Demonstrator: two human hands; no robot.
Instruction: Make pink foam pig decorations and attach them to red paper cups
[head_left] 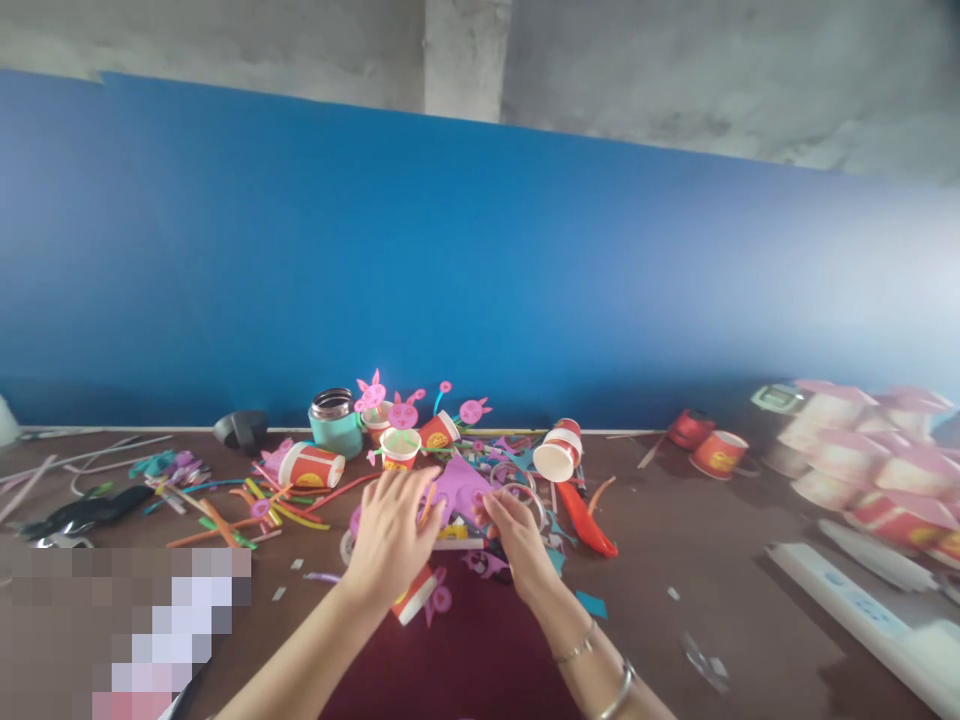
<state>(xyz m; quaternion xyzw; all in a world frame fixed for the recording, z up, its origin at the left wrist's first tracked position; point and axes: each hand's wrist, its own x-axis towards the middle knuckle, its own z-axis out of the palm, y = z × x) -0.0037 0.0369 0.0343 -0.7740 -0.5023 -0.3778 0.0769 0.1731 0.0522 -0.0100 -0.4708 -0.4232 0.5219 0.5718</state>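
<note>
I'm apparently handling the purple sheet [461,482]: left hand [394,530] fingers apart, right hand [519,535] fingertips together, hold unclear; next calls for 1 sure pinch.

Left hand [397,525]: hides part of a red cup [414,600]. Right hand [517,535]: anything pinched, too small to tell. Purple sheet [459,485]: lower part obscured. Stacked cups [836,445]: blurred, cut off at right. White container [7,425]: cut off at left. White box [832,600]: print illegible. Tabletop [277,650], lower left: pixelated.
</note>
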